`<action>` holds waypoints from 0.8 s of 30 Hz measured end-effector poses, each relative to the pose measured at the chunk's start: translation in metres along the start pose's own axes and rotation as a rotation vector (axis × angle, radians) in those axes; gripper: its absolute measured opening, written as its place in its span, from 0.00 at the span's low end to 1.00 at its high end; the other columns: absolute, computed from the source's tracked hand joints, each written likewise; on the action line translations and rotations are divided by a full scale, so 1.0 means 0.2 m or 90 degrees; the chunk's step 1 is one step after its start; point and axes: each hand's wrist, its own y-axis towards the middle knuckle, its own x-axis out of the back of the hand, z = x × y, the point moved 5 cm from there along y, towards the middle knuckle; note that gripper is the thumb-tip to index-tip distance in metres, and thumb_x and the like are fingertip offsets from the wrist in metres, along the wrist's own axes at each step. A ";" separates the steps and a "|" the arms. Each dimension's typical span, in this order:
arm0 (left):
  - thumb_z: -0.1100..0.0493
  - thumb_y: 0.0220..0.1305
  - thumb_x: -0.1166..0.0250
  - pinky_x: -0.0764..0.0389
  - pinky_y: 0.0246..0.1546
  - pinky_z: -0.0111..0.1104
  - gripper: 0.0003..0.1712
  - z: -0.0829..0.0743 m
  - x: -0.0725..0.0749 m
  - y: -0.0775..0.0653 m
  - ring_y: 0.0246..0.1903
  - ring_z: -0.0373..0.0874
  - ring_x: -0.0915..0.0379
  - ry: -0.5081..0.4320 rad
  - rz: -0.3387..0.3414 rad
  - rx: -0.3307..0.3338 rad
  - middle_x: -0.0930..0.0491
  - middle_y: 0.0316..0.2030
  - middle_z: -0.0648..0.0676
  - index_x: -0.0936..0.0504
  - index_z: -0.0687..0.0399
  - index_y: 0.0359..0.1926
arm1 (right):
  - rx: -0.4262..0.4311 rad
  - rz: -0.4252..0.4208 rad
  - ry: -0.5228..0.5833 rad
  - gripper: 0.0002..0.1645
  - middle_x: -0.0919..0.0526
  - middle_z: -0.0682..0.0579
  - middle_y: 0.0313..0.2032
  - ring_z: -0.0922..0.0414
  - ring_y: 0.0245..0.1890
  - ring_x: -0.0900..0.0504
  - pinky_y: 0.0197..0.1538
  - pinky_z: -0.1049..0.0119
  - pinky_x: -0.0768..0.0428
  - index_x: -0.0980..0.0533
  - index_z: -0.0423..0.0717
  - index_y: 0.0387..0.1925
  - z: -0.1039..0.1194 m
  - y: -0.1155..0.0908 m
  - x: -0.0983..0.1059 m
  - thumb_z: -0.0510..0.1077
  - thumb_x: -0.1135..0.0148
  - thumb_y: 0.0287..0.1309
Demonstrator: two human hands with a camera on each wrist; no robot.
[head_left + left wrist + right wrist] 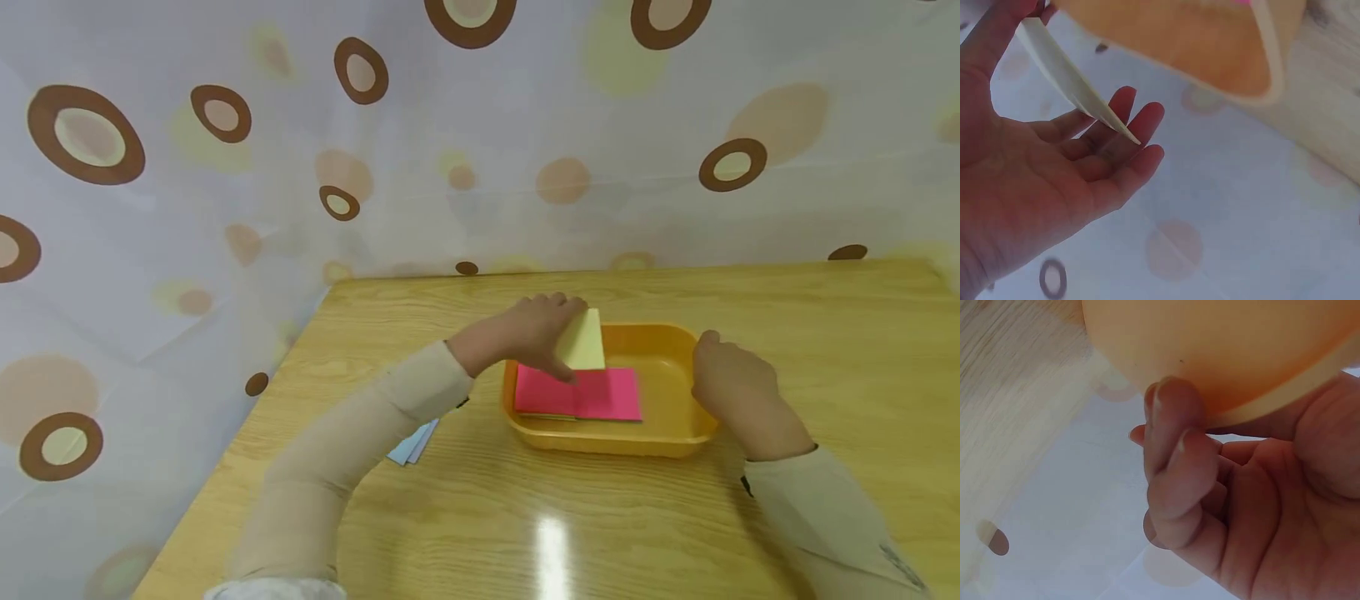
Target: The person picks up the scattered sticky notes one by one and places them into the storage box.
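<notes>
My left hand [534,329] holds a pad of pale yellow sticky notes [587,343] over the left part of an orange plastic tray [670,407]. In the left wrist view the pad [1063,72] is seen edge-on and slightly bent, between the thumb and the fingers. Below it, two bright pink sticky-note pads [611,396] lie side by side in the tray, with a thin greenish edge showing underneath. My right hand [735,387] grips the tray's right rim; in the right wrist view its fingers [1179,469] curl against the tray wall [1241,356].
Light blue and lilac paper slips [412,443] lie on the wooden table [465,517] left of the tray, partly covered by my left sleeve [360,433]. A white curtain-like sheet [480,125] with brown rings stands behind and along the left of the table.
</notes>
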 end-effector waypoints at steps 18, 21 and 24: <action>0.31 0.46 0.29 0.34 0.59 0.32 0.63 -0.27 -0.29 0.30 0.58 0.48 0.38 0.174 0.178 0.009 0.39 0.63 0.58 0.48 0.59 0.72 | 0.001 -0.049 0.000 0.14 0.28 0.36 0.19 0.46 0.19 0.23 0.19 0.54 0.24 0.39 0.21 0.35 0.00 0.00 0.01 0.30 0.45 0.57; 0.33 0.49 0.30 0.34 0.58 0.32 0.60 -0.29 -0.28 0.30 0.58 0.48 0.39 0.163 0.173 -0.004 0.38 0.62 0.58 0.46 0.59 0.72 | 0.004 -0.058 0.001 0.14 0.28 0.37 0.18 0.45 0.18 0.22 0.19 0.53 0.24 0.39 0.22 0.34 0.00 -0.01 0.01 0.30 0.44 0.56; 0.35 0.51 0.30 0.34 0.58 0.33 0.57 -0.31 -0.29 0.31 0.58 0.48 0.38 0.165 0.168 -0.012 0.38 0.62 0.58 0.46 0.59 0.71 | 0.006 -0.056 0.000 0.14 0.27 0.37 0.18 0.45 0.18 0.22 0.19 0.53 0.24 0.39 0.21 0.35 -0.01 -0.01 0.01 0.30 0.44 0.56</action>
